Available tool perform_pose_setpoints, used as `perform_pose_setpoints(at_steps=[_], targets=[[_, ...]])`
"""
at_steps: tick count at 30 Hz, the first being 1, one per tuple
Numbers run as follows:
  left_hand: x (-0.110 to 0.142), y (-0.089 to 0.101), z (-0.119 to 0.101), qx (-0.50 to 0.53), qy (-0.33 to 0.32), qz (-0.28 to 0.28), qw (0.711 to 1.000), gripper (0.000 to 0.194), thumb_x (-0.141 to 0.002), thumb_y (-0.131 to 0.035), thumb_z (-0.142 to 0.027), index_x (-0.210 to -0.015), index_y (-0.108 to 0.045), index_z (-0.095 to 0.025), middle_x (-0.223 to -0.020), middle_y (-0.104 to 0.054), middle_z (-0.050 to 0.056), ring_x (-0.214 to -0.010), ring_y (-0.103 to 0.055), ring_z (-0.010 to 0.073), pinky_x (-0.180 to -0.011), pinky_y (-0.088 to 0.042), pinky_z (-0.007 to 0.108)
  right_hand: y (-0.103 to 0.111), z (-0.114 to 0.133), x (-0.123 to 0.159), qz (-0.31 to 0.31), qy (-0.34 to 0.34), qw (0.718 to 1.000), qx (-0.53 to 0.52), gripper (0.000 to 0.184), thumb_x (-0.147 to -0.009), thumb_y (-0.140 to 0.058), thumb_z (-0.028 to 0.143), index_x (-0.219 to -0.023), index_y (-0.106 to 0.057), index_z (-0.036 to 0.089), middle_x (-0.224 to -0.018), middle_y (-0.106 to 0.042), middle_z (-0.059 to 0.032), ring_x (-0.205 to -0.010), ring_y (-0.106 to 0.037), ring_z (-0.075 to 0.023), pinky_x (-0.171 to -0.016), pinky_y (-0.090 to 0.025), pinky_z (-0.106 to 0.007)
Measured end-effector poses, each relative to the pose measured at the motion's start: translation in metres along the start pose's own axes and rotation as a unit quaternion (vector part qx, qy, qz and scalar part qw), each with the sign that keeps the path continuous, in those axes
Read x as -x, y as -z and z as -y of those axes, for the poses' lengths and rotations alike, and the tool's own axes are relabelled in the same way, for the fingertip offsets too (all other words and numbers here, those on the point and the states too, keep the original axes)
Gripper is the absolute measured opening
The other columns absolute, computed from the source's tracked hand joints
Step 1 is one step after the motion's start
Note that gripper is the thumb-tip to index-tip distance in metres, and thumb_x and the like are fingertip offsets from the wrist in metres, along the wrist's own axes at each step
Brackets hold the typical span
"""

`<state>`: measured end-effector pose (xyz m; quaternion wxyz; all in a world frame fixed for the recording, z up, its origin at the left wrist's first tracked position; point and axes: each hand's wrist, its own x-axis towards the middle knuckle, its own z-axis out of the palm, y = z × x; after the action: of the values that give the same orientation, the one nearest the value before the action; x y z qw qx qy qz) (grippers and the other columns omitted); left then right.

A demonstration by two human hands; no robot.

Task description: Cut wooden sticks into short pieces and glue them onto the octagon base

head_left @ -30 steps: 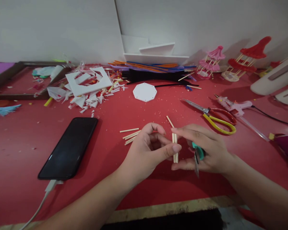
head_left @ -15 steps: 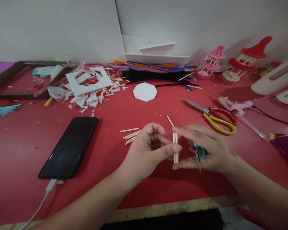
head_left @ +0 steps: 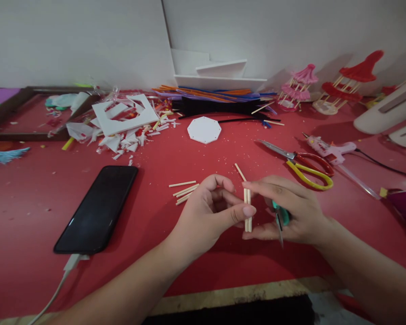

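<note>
Two short wooden sticks (head_left: 246, 198) stand upright side by side, pinched between the thumb and fingers of my left hand (head_left: 206, 212). The forefinger of my right hand (head_left: 294, 207) touches their top ends, and its thumb is at the bottom ends. Small teal-handled scissors (head_left: 282, 215) are tucked in my right palm, metal blade pointing down; part of them is hidden by the fingers. Another wooden stick (head_left: 240, 171) shows just beyond the right fingertips, its lower end hidden. Several cut sticks (head_left: 184, 188) lie on the red table behind my left hand.
A black phone (head_left: 98, 210) with a white cable lies at left. Beyond are a white octagonal board (head_left: 204, 129), foam scraps (head_left: 125, 115) and pipe cleaners (head_left: 219, 94). Yellow-and-red-handled scissors (head_left: 297, 164), a pink glue gun (head_left: 331, 149) and small pagoda models (head_left: 348, 83) are at right.
Almost nothing differs. Both hands keep the same hold, and the two sticks sit a few pixels lower.
</note>
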<state>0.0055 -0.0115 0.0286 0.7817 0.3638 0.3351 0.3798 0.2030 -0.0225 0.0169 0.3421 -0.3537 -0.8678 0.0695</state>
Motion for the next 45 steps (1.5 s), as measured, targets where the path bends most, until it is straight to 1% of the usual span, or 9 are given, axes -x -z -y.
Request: perform_pose_setpoints(at_steps=[17,21,26,32,35,38,41,43,45], targets=[[-0.001,0.003,0.004,-0.012,-0.021,-0.016,1.000,0.029,-0.075,-0.076,-0.013,-0.084,-0.049,-0.017,-0.067,-0.064,-0.007,-0.058,-0.062,0.0049,-0.056,-0.053,0.015,0.000,-0.002,0.001,-0.001,-0.014,0.999,0.041,0.070,-0.074,-0.072,0.057,-0.127,-0.053,0.015,-0.100,-0.067,-0.0055,-0.085,-0.064,-0.0140,-0.076,-0.053,-0.022],[-0.007,0.013,0.001,-0.145,-0.104,-0.083,0.981,0.021,-0.081,-0.072,-0.022,-0.085,-0.052,-0.018,-0.071,-0.062,-0.006,-0.060,-0.062,0.0059,-0.060,-0.052,0.017,0.003,-0.006,0.000,0.003,-0.021,0.997,0.079,0.073,-0.070,-0.076,0.055,-0.127,-0.054,0.015,-0.100,-0.067,-0.0068,-0.085,-0.064,-0.0157,-0.073,-0.053,-0.023],[-0.014,0.035,-0.019,-0.447,-0.218,-0.181,0.849,0.016,-0.084,-0.068,-0.028,-0.095,-0.059,-0.021,-0.083,-0.069,0.002,-0.076,-0.068,0.0162,-0.068,-0.051,0.025,0.007,-0.012,0.000,0.010,-0.012,0.996,0.086,0.071,-0.071,-0.076,0.054,-0.127,-0.053,0.015,-0.096,-0.068,-0.0072,-0.086,-0.064,-0.0175,-0.071,-0.053,-0.027],[-0.013,0.059,-0.047,-0.707,-0.161,-0.227,0.650,0.012,-0.086,-0.060,-0.024,-0.094,-0.069,-0.023,-0.091,-0.074,0.008,-0.082,-0.067,0.0267,-0.070,-0.045,0.033,0.006,-0.013,0.001,0.033,-0.017,0.997,0.067,0.071,-0.072,-0.073,0.057,-0.127,-0.053,0.017,-0.097,-0.067,-0.0063,-0.084,-0.064,-0.0172,-0.069,-0.052,-0.027],[-0.015,0.066,-0.051,-0.763,-0.119,-0.220,0.597,0.014,-0.087,-0.056,-0.023,-0.088,-0.070,-0.023,-0.092,-0.074,0.010,-0.082,-0.066,0.0290,-0.068,-0.043,0.035,0.004,-0.012,0.001,0.031,-0.014,0.998,0.057,0.070,-0.072,-0.075,0.055,-0.127,-0.053,0.017,-0.095,-0.067,-0.0055,-0.083,-0.064,-0.0166,-0.067,-0.052,-0.027],[-0.017,0.065,-0.049,-0.766,-0.101,-0.184,0.608,0.014,-0.085,-0.057,-0.021,-0.083,-0.071,-0.021,-0.092,-0.073,0.010,-0.084,-0.066,0.0299,-0.070,-0.044,0.036,0.003,-0.012,0.001,0.033,-0.015,0.998,0.046,0.069,-0.072,-0.076,0.052,-0.127,-0.053,0.016,-0.095,-0.066,-0.0053,-0.083,-0.064,-0.0161,-0.068,-0.052,-0.026],[-0.015,0.053,-0.046,-0.731,-0.152,-0.192,0.637,0.015,-0.085,-0.057,-0.021,-0.087,-0.071,-0.020,-0.097,-0.071,0.011,-0.091,-0.064,0.0297,-0.079,-0.045,0.037,0.002,-0.012,0.001,0.032,-0.006,0.999,0.041,0.069,-0.073,-0.075,0.053,-0.128,-0.053,0.016,-0.094,-0.066,-0.0048,-0.082,-0.064,-0.0154,-0.069,-0.052,-0.026],[-0.012,0.039,-0.043,-0.650,-0.172,-0.176,0.718,0.015,-0.087,-0.059,-0.026,-0.092,-0.071,-0.019,-0.098,-0.071,0.010,-0.090,-0.064,0.0266,-0.080,-0.045,0.035,0.001,-0.011,0.001,0.023,0.006,0.998,0.055,0.069,-0.075,-0.072,0.055,-0.129,-0.052,0.017,-0.093,-0.067,-0.0048,-0.082,-0.064,-0.0152,-0.069,-0.051,-0.026],[-0.009,0.023,-0.036,-0.496,-0.111,-0.081,0.857,0.018,-0.086,-0.063,-0.034,-0.091,-0.071,-0.018,-0.091,-0.073,0.007,-0.081,-0.065,0.0212,-0.075,-0.048,0.031,-0.001,-0.009,0.001,0.013,0.015,0.997,0.078,0.066,-0.078,-0.069,0.057,-0.129,-0.052,0.018,-0.090,-0.067,-0.0042,-0.078,-0.064,-0.0146,-0.065,-0.050,-0.025]])
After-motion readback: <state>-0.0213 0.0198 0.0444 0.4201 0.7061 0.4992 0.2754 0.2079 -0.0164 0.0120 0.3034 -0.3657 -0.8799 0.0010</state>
